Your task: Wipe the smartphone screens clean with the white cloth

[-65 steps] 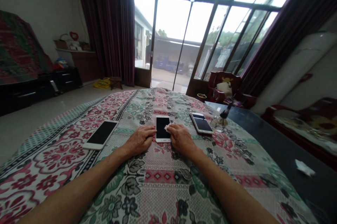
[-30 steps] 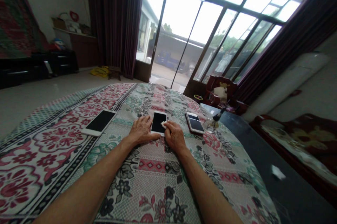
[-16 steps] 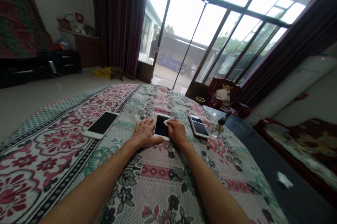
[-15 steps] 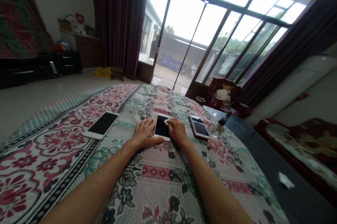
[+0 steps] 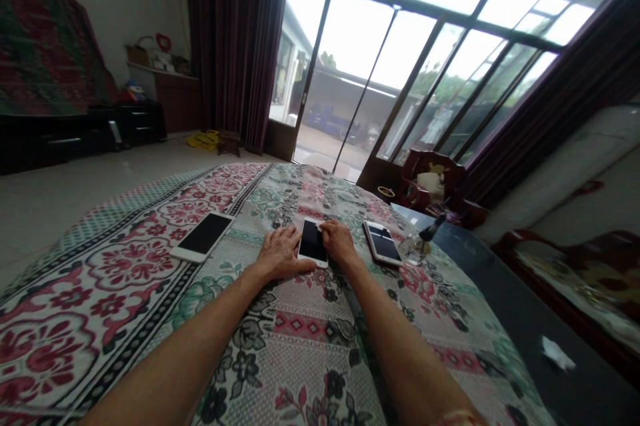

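A white phone with a dark screen (image 5: 312,243) lies on the patterned tablecloth (image 5: 300,333) between my hands. My left hand (image 5: 281,251) rests flat beside it, fingers spread, the thumb along its lower edge. My right hand (image 5: 339,240) is closed at the phone's upper right, its fingertips pinching a small bit of white material, mostly hidden, against the screen. To the left lies a larger white phone (image 5: 204,237), tilted on the cloth. On the right sits another white phone (image 5: 383,243) with window reflections on its screen.
Right of the phones stand a clear glass object (image 5: 414,247) and something dark. A dark tabletop (image 5: 505,306) with a crumpled white tissue (image 5: 558,353) is at the right. Beyond are carved wooden chairs (image 5: 433,173) and glass doors.
The whole view has shifted slightly, moving the scene a little to the right. My right hand has moved slightly up the screen, and less of the white material shows. My left hand stays beside the phone.
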`<action>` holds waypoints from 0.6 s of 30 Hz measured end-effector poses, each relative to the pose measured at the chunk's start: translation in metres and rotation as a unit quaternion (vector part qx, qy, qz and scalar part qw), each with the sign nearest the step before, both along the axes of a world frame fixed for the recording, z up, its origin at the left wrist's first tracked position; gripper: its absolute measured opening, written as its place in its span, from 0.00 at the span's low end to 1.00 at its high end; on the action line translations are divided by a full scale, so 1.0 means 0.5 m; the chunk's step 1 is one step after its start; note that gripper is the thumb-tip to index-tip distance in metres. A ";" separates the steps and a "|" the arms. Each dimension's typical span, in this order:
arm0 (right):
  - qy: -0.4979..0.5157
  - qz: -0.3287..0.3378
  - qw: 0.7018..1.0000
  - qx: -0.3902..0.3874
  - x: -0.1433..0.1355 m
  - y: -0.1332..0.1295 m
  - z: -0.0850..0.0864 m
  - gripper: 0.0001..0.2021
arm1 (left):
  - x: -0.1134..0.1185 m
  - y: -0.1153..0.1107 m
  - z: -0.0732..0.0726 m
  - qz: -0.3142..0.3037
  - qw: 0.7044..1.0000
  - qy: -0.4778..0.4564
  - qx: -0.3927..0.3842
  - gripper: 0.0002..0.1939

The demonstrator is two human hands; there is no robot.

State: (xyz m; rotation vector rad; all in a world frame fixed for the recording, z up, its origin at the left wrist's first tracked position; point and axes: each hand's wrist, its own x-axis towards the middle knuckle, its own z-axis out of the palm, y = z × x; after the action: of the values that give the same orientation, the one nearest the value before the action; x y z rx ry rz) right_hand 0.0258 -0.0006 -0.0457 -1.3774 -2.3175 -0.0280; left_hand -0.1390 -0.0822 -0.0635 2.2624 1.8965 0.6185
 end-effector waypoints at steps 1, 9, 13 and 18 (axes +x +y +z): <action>0.001 0.011 1.000 0.004 0.003 -0.010 -0.001 0.15 | 0.000 0.001 -0.001 -0.001 1.000 -0.001 0.000 0.40; 0.009 0.072 0.997 0.021 0.031 -0.104 -0.006 0.19 | 0.000 -0.003 0.000 -0.001 1.000 0.001 0.009 0.41; 0.007 0.083 0.996 0.022 0.035 -0.146 -0.006 0.20 | 0.000 -0.005 0.000 0.002 1.000 -0.002 0.002 0.42; 0.009 0.092 0.996 0.021 0.033 -0.190 -0.001 0.20 | -0.001 -0.012 0.002 0.001 1.000 -0.015 0.000 0.39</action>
State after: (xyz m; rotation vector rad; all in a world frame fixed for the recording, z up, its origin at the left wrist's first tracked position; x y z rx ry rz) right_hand 0.0422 -0.0956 -0.0465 -1.1350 -2.4038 -0.0088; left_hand -0.1398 -0.0880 -0.0627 2.2379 1.8855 0.6491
